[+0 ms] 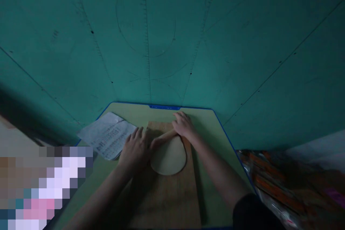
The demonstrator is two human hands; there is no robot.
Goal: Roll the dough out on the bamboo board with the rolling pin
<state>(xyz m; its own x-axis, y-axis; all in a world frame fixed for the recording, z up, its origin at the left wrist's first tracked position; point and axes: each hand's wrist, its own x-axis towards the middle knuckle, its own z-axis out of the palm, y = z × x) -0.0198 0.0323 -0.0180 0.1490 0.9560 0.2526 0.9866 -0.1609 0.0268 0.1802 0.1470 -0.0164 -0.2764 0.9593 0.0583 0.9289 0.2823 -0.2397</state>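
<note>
A flat, rounded sheet of dough (pixel 168 158) lies on a wooden board (pixel 169 201). Across its far edge rests a wooden rolling pin (pixel 165 138), slanting up to the right. My left hand (pixel 136 149) is at the pin's left end, fingers bent over it in part; the grip is dim. My right hand (pixel 183 124) covers the right end, near the board's far right corner. Both palms face down, and the hands hide the two ends of the pin.
A printed sheet of paper (pixel 107 136) lies left of the board on the pale table (pixel 215 172) with blue edging. Behind stands a green wall (pixel 167 43) with drawn marks. Orange and clear plastic packages (pixel 277 187) are on the right. The lower left is pixelated.
</note>
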